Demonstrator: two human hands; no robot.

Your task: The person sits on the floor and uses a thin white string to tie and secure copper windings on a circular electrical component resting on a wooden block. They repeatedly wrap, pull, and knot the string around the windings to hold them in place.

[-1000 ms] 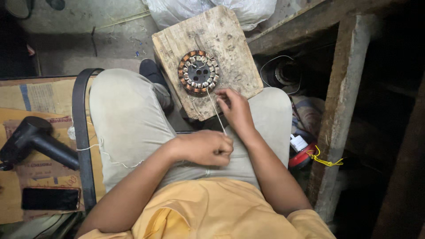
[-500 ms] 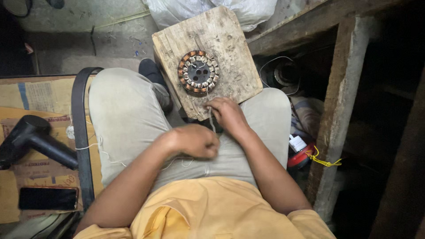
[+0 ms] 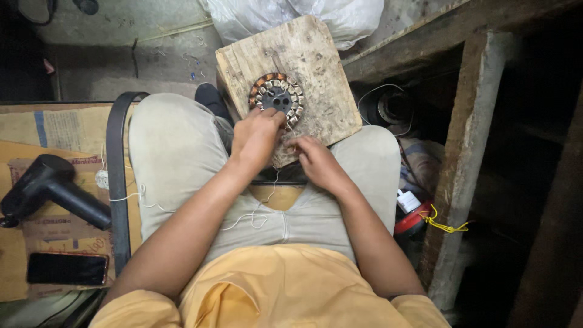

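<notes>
A round motor stator with copper windings lies on a rough wooden block propped on my knees. My left hand reaches up to the stator's lower edge, fingertips touching it. My right hand rests at the block's near edge, fingers pinched on a thin white thread that trails down over my lap. Both hands sit close together, just below the stator.
A black heat gun and a dark phone lie on cardboard at the left. A black strap runs beside my left thigh. A wooden post, a red object with yellow cord and a white bag surround me.
My left hand moved up from my lap to the stator's lower edge. My right hand shifted down to the block's near edge. The taut wire seen earlier is no longer stretched.
</notes>
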